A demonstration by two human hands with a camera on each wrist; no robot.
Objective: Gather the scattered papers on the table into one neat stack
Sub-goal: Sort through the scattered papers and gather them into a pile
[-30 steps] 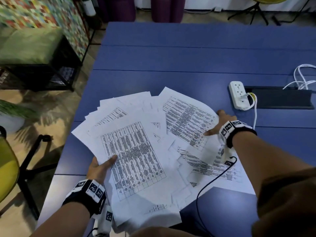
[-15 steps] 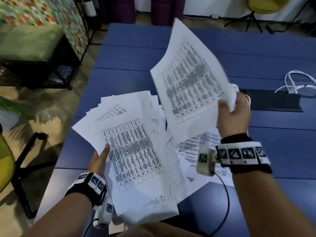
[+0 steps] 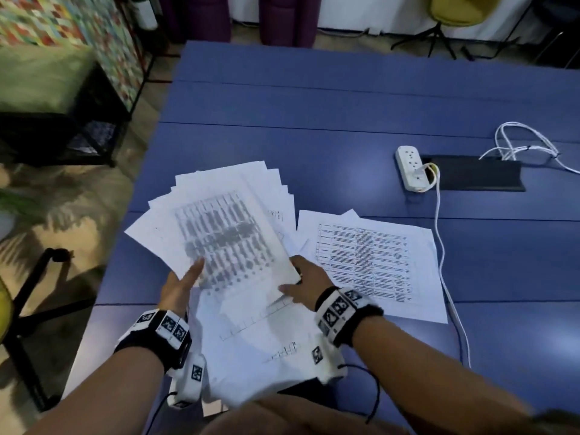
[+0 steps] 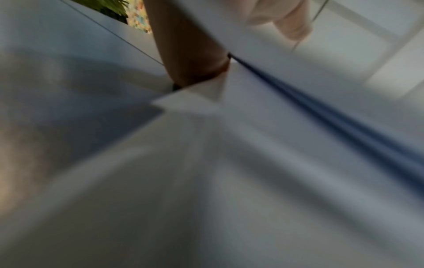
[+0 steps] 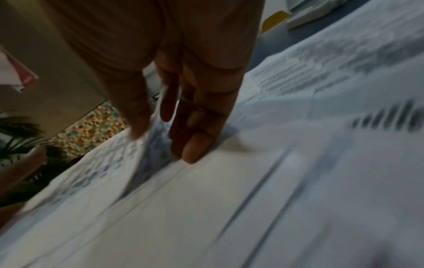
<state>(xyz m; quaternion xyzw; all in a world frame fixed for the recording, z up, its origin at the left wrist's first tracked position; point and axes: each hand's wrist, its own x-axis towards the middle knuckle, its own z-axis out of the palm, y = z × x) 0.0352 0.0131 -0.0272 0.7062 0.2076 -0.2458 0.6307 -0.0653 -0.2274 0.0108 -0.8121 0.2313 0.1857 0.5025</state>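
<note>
A fanned bundle of white papers (image 3: 157, 230) is raised over the near left of the blue table (image 3: 314, 105). My left hand (image 3: 180, 285) grips its lower edge, thumb on top. A blurred printed sheet (image 3: 229, 240) lies on top of the bundle. My right hand (image 3: 303, 282) pinches that sheet's lower right corner. In the right wrist view the sheet's edge (image 5: 146, 145) sits between thumb and fingers (image 5: 199, 127). More printed sheets (image 3: 367, 262) lie flat on the table to the right. The left wrist view shows only blurred paper undersides (image 4: 229, 181).
A white power strip (image 3: 411, 167) with a cable (image 3: 442, 262) running toward the near edge lies at the right, beside a black cable slot (image 3: 474, 175). The table's left edge is close to the bundle. A yellow chair (image 3: 4, 309) stands on the floor at left.
My right hand lifted a printed sheet off the table, swung it up and leftward, and brought it down onto the fanned bundle. My left hand kept its grip on the bundle.
</note>
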